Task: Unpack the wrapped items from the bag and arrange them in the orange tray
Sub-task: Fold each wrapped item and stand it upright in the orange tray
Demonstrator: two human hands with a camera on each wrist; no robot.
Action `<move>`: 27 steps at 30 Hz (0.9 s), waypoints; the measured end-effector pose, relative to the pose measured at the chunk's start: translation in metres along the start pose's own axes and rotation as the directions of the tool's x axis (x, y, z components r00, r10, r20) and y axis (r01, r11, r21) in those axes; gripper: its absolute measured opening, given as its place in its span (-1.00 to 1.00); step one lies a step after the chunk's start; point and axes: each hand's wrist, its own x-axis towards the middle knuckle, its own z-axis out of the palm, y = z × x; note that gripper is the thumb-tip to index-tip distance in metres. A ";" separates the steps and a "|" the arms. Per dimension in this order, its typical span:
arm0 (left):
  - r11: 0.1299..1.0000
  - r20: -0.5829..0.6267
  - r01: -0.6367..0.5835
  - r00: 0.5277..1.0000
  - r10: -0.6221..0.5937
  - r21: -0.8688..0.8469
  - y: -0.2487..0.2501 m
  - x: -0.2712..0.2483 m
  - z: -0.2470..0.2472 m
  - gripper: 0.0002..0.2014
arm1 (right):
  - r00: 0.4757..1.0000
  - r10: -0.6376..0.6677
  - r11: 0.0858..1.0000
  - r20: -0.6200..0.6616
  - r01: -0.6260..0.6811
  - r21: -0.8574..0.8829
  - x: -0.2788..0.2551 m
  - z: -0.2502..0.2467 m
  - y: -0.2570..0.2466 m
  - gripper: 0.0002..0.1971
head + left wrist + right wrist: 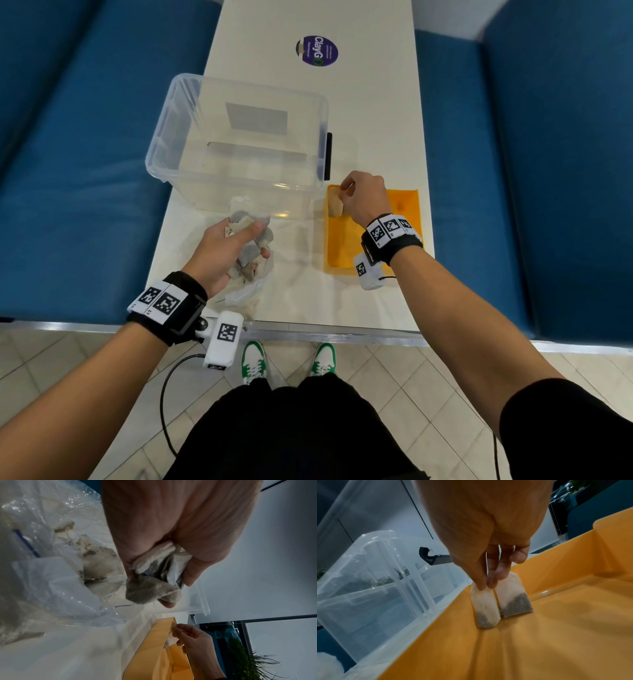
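Note:
My left hand grips a bunch of tea bags over the clear plastic bag, which lies crumpled near the table's front edge with more tea bags inside. My right hand pinches the top of a tea bag inside the orange tray, at its far left corner. A second tea bag stands right beside it, leaning against the tray's wall. The right hand's fingers hide the tops of both bags.
A large clear plastic bin stands behind the bag and left of the tray, with a black latch on its right side. A purple round sticker lies farther back on the white table. Blue benches flank both sides.

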 end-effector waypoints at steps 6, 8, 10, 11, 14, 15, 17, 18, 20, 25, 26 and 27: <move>0.990 0.093 0.099 0.992 -0.090 -0.104 0.000 0.002 -0.001 -0.66 | 0.996 -0.050 0.999 -0.069 0.050 0.008 -0.009 -0.009 -0.007 -0.91; 0.985 0.121 0.107 0.988 -0.091 -0.133 0.001 0.002 0.001 -0.67 | 0.990 -0.100 0.995 -0.102 0.102 0.013 -0.018 -0.016 -0.015 -0.95; 0.989 0.131 0.091 0.989 -0.075 -0.120 0.004 0.000 0.007 -0.66 | 0.983 -0.145 0.988 -0.111 0.150 0.034 -0.030 -0.022 -0.023 -0.97; 0.991 0.131 0.080 0.989 -0.066 -0.106 0.005 -0.001 0.011 -0.64 | 0.979 -0.173 0.982 -0.108 0.180 0.056 -0.037 -0.025 -0.027 -0.97; 0.995 0.153 0.064 0.987 -0.051 -0.082 0.011 -0.003 0.023 -0.65 | 0.948 -0.302 0.934 -0.100 0.315 0.165 -0.059 -0.035 -0.042 -0.98; 0.995 0.168 0.062 0.985 -0.049 -0.078 0.013 -0.003 0.026 -0.65 | 0.933 -0.348 0.910 -0.096 0.360 0.205 -0.066 -0.038 -0.047 -0.97; 0.997 0.190 0.055 0.981 -0.043 -0.058 0.014 -0.004 0.033 -0.67 | 0.900 -0.431 0.859 -0.058 0.430 0.278 -0.077 -0.039 -0.055 -0.96; 0.997 0.193 0.052 0.980 -0.041 -0.050 0.014 -0.004 0.036 -0.71 | 0.884 -0.467 0.839 -0.023 0.451 0.305 -0.081 -0.038 -0.058 -0.94; 0.998 0.192 0.051 0.981 -0.042 -0.041 0.013 -0.004 0.039 -0.73 | 0.858 -0.511 0.820 0.056 0.466 0.333 -0.084 -0.033 -0.062 -0.86; 0.998 0.224 0.049 0.974 -0.037 -0.049 0.010 -0.005 0.039 -0.73 | 0.874 -0.477 0.841 0.096 0.422 0.338 -0.084 -0.028 -0.065 -0.90; 0.997 0.231 0.051 0.972 -0.036 -0.057 0.010 -0.006 0.038 -0.73 | 0.881 -0.464 0.841 0.088 0.408 0.356 -0.084 -0.029 -0.065 -0.92; 0.997 0.237 0.049 0.971 -0.032 -0.065 0.011 -0.008 0.038 -0.75 | 0.890 -0.450 0.840 0.074 0.393 0.375 -0.085 -0.030 -0.065 -0.94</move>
